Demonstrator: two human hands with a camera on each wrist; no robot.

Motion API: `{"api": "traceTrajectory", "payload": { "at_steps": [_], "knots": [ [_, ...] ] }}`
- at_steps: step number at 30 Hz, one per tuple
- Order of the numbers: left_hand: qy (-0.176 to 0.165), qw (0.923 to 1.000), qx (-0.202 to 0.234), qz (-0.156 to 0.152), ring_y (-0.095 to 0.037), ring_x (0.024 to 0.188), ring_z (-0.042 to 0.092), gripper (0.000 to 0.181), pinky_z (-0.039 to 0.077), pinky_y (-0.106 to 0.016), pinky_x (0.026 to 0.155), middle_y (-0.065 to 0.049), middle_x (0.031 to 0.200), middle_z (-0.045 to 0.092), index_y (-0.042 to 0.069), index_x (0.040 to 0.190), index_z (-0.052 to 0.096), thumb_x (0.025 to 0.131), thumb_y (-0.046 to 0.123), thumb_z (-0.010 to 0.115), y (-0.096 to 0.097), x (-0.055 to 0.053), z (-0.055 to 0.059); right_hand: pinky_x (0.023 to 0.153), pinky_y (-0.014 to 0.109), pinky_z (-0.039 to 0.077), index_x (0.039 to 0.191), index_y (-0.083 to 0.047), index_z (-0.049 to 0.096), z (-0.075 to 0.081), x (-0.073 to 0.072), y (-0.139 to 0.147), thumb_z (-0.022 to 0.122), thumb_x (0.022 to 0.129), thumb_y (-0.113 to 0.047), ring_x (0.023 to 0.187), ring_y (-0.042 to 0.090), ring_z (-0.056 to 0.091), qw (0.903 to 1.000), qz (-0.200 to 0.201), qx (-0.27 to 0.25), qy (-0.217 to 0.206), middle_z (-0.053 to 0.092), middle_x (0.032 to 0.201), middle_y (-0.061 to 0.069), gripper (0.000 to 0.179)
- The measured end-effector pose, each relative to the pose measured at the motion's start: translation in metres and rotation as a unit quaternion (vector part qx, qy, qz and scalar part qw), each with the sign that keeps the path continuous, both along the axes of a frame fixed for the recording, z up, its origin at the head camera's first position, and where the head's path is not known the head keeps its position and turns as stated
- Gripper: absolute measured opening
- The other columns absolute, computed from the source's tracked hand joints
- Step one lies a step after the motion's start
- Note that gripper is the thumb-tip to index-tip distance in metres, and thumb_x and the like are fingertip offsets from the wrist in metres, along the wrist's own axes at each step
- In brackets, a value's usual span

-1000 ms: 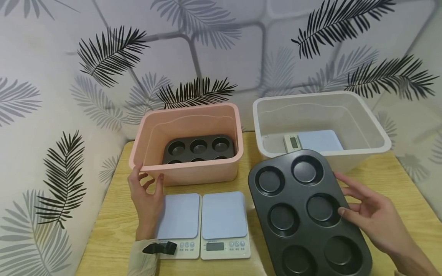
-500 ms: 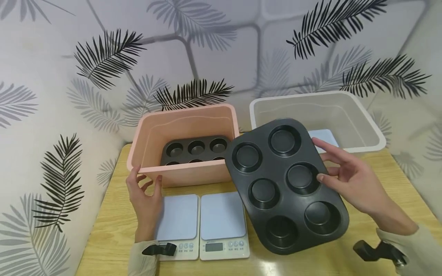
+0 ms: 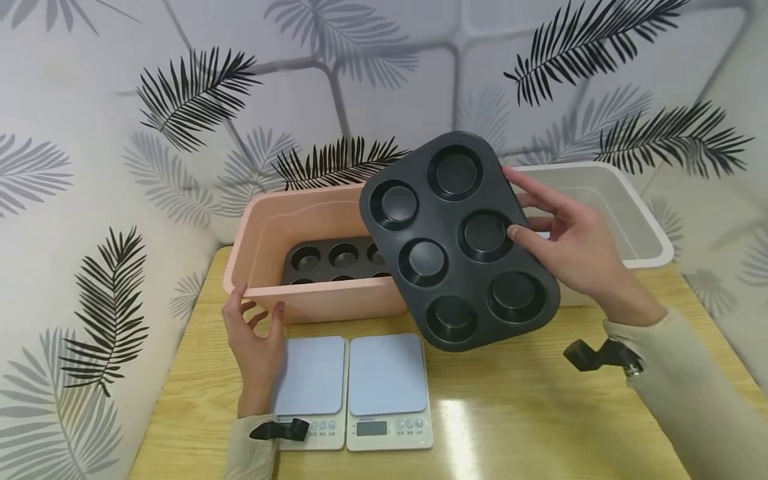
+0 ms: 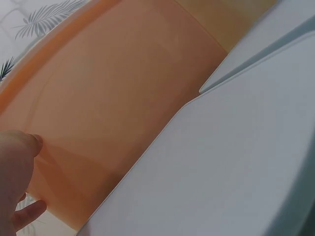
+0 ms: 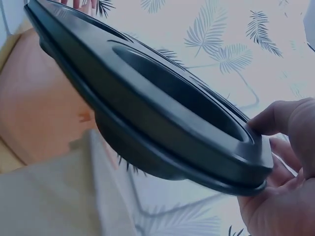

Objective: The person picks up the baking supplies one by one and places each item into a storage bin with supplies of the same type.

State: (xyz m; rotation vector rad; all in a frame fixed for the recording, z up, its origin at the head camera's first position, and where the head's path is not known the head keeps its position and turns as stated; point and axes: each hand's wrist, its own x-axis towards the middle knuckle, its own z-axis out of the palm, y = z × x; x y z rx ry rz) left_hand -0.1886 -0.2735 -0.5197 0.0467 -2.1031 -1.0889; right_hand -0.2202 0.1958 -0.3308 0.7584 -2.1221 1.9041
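My right hand (image 3: 567, 233) pinches a dark six-cup muffin pan (image 3: 441, 260) by its right edge, thumb on top near a cup and fingers behind. Tilted, the pan is held up in front of the right part of the pink bin (image 3: 336, 293) and overlaps the white bin in the head view. My left hand (image 3: 255, 340) holds the pink bin's front left corner, fingers at the rim and thumb on the front wall. Inside that bin lies another dark muffin pan (image 3: 325, 255), partly hidden by the front wall and the held pan.
Two kitchen scales, a left one (image 3: 312, 377) beside my left forearm and a right one (image 3: 389, 373), lie side by side before the pink bin. The white bin (image 3: 600, 193) stands at the back right. A leaf-patterned wall covering (image 3: 384, 113) rises behind the wooden table (image 3: 510, 413).
My right hand has lifted the muffin pan up and leftward, from over the table's right side to before the pink bin. The left hand stays at the bin's corner.
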Motion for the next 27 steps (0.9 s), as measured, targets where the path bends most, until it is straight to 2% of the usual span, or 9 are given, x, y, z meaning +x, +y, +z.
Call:
{"api": "traceTrajectory", "payload": {
  "at_steps": [6,9,12,19,22,27],
  "knots": [
    [0.001,1.0,0.001,0.0,-0.034,0.121,0.064,0.07,0.051,-0.007,0.097,-0.024,0.151,0.052,0.011,0.16,0.044,0.099,0.008,0.079,0.0,0.0,-0.005,0.067,0.021,0.065,0.159,-0.023,0.06,0.018,-0.021,-0.021,0.07,0.102,0.002,0.097,0.003,0.08,0.9935,-0.047,0.103,0.013,0.071,0.13,0.003,0.062],
    [-0.002,1.0,0.001,0.002,-0.033,0.122,0.063,0.07,0.051,-0.007,0.098,-0.024,0.152,0.052,0.012,0.16,0.044,0.099,0.009,0.079,-0.002,-0.001,-0.006,0.068,0.022,0.065,0.159,-0.027,0.06,0.026,-0.033,-0.032,0.069,0.105,-0.005,0.1,0.0,0.079,0.9901,-0.041,0.133,0.019,0.07,0.141,0.01,0.059],
    [-0.003,1.0,0.002,0.002,-0.032,0.123,0.063,0.07,0.052,-0.008,0.098,-0.023,0.153,0.052,0.012,0.16,0.044,0.1,0.01,0.078,-0.004,-0.001,-0.005,0.07,0.023,0.065,0.158,-0.028,0.06,0.034,-0.048,-0.046,0.068,0.107,-0.008,0.102,0.002,0.08,0.988,-0.022,0.149,0.032,0.071,0.144,0.016,0.056],
    [0.002,1.0,-0.003,0.001,-0.032,0.124,0.062,0.069,0.052,-0.009,0.099,-0.022,0.152,0.053,0.011,0.159,0.044,0.099,0.01,0.079,-0.006,-0.002,-0.003,0.065,0.03,0.066,0.157,-0.026,0.062,0.051,-0.079,-0.077,0.066,0.108,-0.011,0.097,0.013,0.082,0.9903,0.043,0.128,0.033,0.073,0.141,0.016,0.052],
    [0.004,1.0,-0.007,0.001,-0.031,0.124,0.061,0.07,0.053,-0.01,0.099,-0.021,0.152,0.053,0.011,0.16,0.044,0.099,0.009,0.079,-0.006,-0.003,-0.003,0.063,0.03,0.066,0.156,-0.024,0.064,0.058,-0.09,-0.089,0.067,0.107,-0.012,0.096,0.014,0.082,0.9911,0.055,0.116,0.035,0.073,0.142,0.012,0.05],
    [0.008,0.9999,-0.008,0.001,-0.031,0.123,0.061,0.07,0.053,-0.01,0.099,-0.021,0.152,0.053,0.012,0.159,0.045,0.099,0.009,0.08,-0.007,-0.004,-0.002,0.062,0.03,0.065,0.152,-0.024,0.067,0.068,-0.109,-0.108,0.069,0.105,-0.013,0.088,0.017,0.082,0.9916,0.069,0.104,0.031,0.076,0.131,0.008,0.048]
  ]
}}
